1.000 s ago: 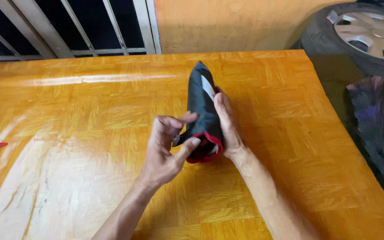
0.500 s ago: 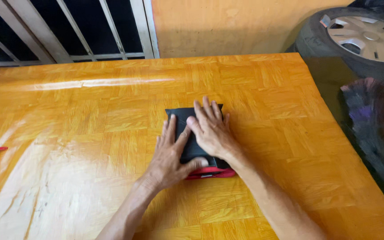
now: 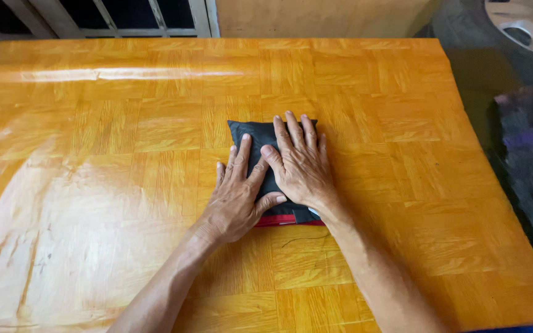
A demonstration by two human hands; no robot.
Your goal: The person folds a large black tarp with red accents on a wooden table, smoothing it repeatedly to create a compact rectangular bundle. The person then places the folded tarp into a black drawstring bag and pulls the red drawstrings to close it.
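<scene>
Orange parquet-patterned wood fills my view, and from the near edge of the table [image 3: 94,185] both forearms run up toward its middle. Nearest comes a loose dark thread [image 3: 303,237] lying on the wood just short of the folded black cloth [image 3: 254,132], whose red trim [image 3: 276,220] forms the near edge. My left hand [image 3: 237,200] lies flat and spread over the left half of the cloth, fingers pointing away and a little right, gripping nothing, only pressing down. My right hand [image 3: 300,166] is likewise open and flat on the right half, its fingertips almost at the far edge; its thumb crosses the left hand's fingers, so the two touch. The cloth sits directly under both palms, near the table's centre, roughly square; its slightly longer side seems to run near to far, red edge toward me and plain black edge away. Neither hand is clearly nearer, though the right one reaches farther. Beyond the table I see a window grille [image 3: 112,15], and far right, a tyre with a hubcap [image 3: 525,28].
</scene>
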